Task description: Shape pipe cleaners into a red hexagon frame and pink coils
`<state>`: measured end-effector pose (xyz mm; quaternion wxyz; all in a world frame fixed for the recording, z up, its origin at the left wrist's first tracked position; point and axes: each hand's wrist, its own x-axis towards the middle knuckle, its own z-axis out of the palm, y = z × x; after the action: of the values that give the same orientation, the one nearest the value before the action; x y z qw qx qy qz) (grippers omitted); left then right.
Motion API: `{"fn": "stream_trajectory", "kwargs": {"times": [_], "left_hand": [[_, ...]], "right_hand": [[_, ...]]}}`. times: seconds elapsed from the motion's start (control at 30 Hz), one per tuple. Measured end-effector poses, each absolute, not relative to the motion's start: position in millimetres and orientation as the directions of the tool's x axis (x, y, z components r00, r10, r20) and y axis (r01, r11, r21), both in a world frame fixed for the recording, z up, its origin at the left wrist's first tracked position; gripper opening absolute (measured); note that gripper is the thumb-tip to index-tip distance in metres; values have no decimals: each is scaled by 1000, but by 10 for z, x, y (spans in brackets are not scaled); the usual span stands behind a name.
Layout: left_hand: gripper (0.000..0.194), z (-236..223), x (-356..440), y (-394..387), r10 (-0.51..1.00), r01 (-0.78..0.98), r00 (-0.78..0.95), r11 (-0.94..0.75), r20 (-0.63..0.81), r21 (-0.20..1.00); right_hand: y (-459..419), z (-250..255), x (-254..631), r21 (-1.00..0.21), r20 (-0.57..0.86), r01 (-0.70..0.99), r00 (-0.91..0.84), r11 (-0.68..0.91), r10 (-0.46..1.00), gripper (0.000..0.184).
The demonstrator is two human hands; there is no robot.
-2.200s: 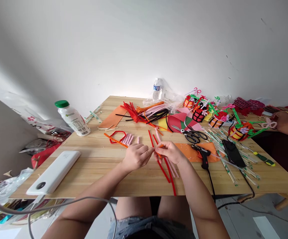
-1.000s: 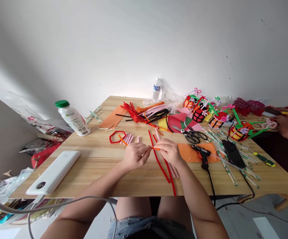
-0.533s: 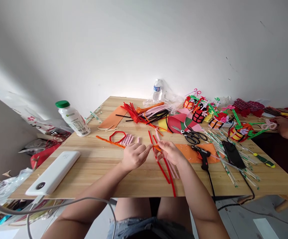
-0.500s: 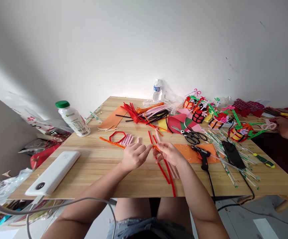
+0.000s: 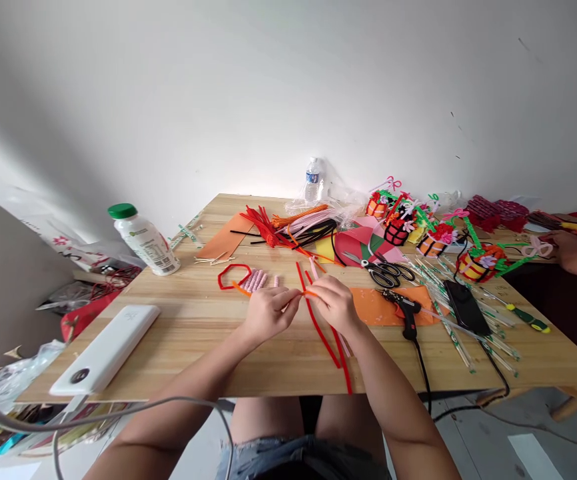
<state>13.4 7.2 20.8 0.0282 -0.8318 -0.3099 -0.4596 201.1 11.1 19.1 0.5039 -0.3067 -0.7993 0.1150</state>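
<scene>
Pipe cleaner (image 5: 241,289) stretching from left hand (image 5: 271,313) to right hand (image 5: 334,305)

In the head view, both are pinching its orange length above the table (image 5: 193,347); small baskets (image 5: 431,247) are holding flowers (image 5: 446,233), and a capped bottle (image 5: 147,245) is standing at left, contents hidden.

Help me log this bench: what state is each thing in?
Left hand: closed on orange pipe cleaner
Right hand: pinching it
Red loop: bent, lying flat
Green-capped bottle: closed, standing
Water bottle: capped, standing
Scissors: lying, opening unclear
Glue gun: lying, cable attached
Phone: lying, screen dark
Power bank: lying, cable plugged in
</scene>
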Motion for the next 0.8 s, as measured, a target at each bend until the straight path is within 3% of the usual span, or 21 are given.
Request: {"fn": "stream_trajectory", "kwargs": {"times": [0.07,0.13,0.2,0.27,0.4,0.47,0.53,0.63,0.7,0.8], "left_hand": [[13,188,132,92,385,607,358,-788,851,102],[15,168,123,114,267,653,378,-756,886,-51],[24,156,107,128,193,668,424,-726,885,-161],[31,153,87,132,166,666,460,-715,872,-215],[35,157,59,127,129,638,515,-717,848,-279],[34,159,58,128,102,620,543,-718,834,-316],[32,159,67,132,96,609,538,-732,837,-307],[23,159,97,134,161,601,492,-774,855,-200],[16,163,121,130,241,599,465,-794,852,-103],[17,177,143,115,363,590,429,-806,827,47]], "right_hand": [[121,173,1980,-807,528,189,-196,560,826,17],[113,188,1970,-978,209,-64,-244,199,947,27],[91,235,1983,-968,-23,-218,-410,-123,912,29],[69,296,2005,-915,-128,-246,-577,-321,807,31],[50,358,2019,-848,-185,-244,-696,-471,694,41],[46,341,2009,-876,-152,-263,-646,-405,748,36],[40,309,2000,-941,-74,-237,-553,-241,830,29],[45,272,2011,-971,214,12,-397,238,893,23],[63,265,2036,-745,507,274,-360,608,783,20],[100,261,2075,-308,719,483,-446,819,533,21]]}}
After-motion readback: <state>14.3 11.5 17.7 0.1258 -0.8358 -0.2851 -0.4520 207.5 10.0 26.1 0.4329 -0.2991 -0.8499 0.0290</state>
